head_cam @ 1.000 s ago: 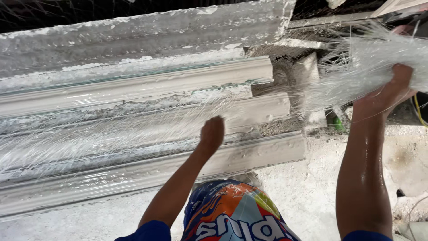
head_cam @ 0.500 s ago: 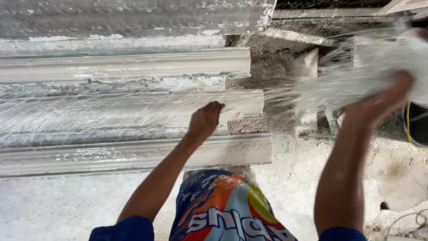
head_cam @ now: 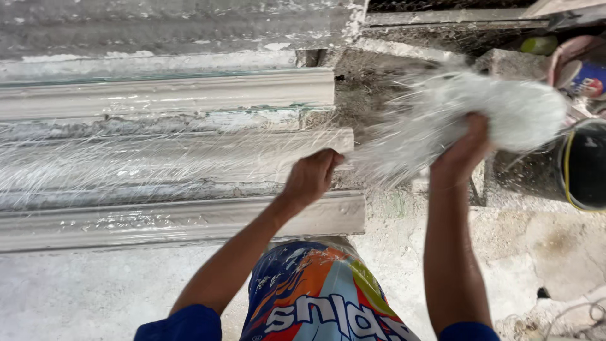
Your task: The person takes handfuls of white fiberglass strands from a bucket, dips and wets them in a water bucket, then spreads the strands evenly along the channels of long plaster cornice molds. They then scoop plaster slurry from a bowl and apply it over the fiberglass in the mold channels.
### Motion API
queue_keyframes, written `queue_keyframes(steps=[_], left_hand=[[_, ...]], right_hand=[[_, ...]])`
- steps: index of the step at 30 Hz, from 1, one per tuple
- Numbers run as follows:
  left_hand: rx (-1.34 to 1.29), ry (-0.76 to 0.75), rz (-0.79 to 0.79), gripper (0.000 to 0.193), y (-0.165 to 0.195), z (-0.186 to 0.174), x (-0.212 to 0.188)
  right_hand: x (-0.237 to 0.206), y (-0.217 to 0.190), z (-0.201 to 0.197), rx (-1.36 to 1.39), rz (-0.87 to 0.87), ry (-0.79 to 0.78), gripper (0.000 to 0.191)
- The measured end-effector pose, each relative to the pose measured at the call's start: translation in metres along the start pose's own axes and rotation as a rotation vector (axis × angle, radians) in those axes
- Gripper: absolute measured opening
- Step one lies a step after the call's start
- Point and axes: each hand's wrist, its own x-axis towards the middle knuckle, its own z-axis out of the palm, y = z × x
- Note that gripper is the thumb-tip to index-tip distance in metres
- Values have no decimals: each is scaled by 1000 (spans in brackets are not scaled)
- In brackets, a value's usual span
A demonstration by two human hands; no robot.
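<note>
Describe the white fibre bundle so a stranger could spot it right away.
Start at the long white moulded strips, then look past their right ends. There the right hand grips a fluffy white fibre bundle. Unlike the hard strips, it is soft, wispy, and trails fine strands toward the left hand.

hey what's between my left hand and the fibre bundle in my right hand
Loose white fibre strands stretch from the left hand to the fibre bundle gripped by the right hand, over the end of the grey mould; head view.
</note>
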Motion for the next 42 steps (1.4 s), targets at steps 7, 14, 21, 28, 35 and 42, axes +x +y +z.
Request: queue_keyframes(steps=[7, 14, 21, 28, 35, 42], left_hand=[[393, -127, 111, 26, -63, -24, 6], [800, 26, -115, 56, -15, -10, 0], [-218, -10, -36, 14, 51, 6, -5], [496, 181, -58, 18, -43, -122, -56], [948, 358, -109, 23, -146, -229, -120], [991, 542, -297, 20, -201, -369, -201]], right_hand=[[74, -65, -67, 185, -303, -9, 35], [2, -30, -58, -61, -146, 52, 12], [-39, 24, -12, 56, 55, 15, 38], [61, -59, -57, -20, -382, -217, 64], [-13, -45, 51, 78, -352, -468, 68], [-164, -25, 200, 71, -340, -549, 35]])
